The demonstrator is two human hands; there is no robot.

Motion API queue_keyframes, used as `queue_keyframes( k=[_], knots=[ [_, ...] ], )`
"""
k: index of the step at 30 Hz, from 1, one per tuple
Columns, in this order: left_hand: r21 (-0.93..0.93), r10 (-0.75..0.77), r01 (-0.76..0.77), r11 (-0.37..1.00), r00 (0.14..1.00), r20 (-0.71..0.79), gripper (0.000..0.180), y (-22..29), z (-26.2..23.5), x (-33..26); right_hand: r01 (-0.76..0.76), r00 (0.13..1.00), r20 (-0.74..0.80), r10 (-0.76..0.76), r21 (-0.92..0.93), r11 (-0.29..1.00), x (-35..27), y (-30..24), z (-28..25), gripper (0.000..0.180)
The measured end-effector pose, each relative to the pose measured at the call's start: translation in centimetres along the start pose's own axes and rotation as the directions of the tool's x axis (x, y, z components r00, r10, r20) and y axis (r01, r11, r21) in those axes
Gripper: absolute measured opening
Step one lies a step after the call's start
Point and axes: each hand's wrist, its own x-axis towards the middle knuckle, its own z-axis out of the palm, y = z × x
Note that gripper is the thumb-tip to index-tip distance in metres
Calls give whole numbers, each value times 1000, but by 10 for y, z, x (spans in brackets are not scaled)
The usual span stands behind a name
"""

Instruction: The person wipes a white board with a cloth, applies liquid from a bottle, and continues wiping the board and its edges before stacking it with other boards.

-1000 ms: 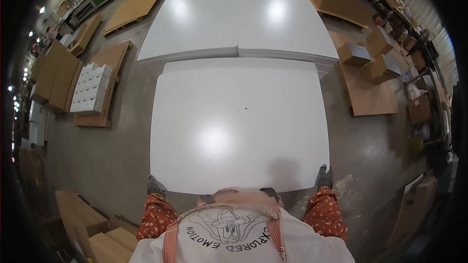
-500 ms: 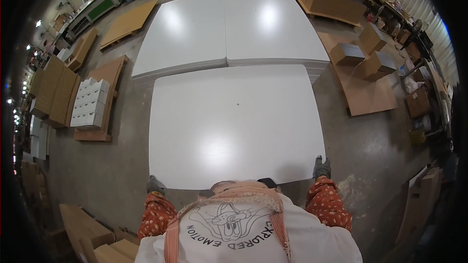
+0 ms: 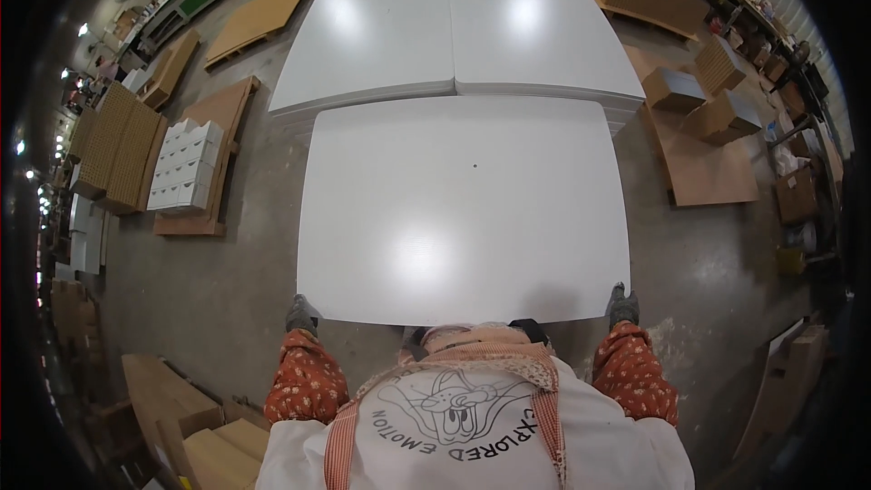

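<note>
A large white panel (image 3: 463,209) with rounded corners lies flat in front of me, a small dark spot on its upper half. At its near left corner, my left hand (image 3: 301,314) in a dark glove grips the edge. My right hand (image 3: 622,307), gloved the same, holds the near right edge with its thumb on top; the other fingers are hidden beneath. The panel's far edge lies close against two stacks of similar white panels, the left stack (image 3: 381,32) and the right stack (image 3: 535,36).
On the left, white boxes (image 3: 186,163) stand on a wooden pallet (image 3: 218,127) beside tall brown cardboard stacks (image 3: 118,145). Brown cartons (image 3: 721,118) rest on a board (image 3: 708,172) at right. Flattened cardboard (image 3: 168,399) lies at lower left. Grey concrete floor (image 3: 245,254) surrounds the panel.
The whole view has shifted, with the surroundings sliding right and slightly up. My left hand appears higher relative to the right, and both hands still hold the panel.
</note>
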Motion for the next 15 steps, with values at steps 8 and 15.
queue_keyframes(
  k=[8,15],
  knots=[
    [335,188,-113,936,962,-200,55,-12,-2,-12,9,1000,-14,-9,-39,999,17,10,9,83],
    [437,260,-71,897,884,-389,65,7,38,-31,56,998,-33,-46,470,881,36,54,21,65]
  ],
)
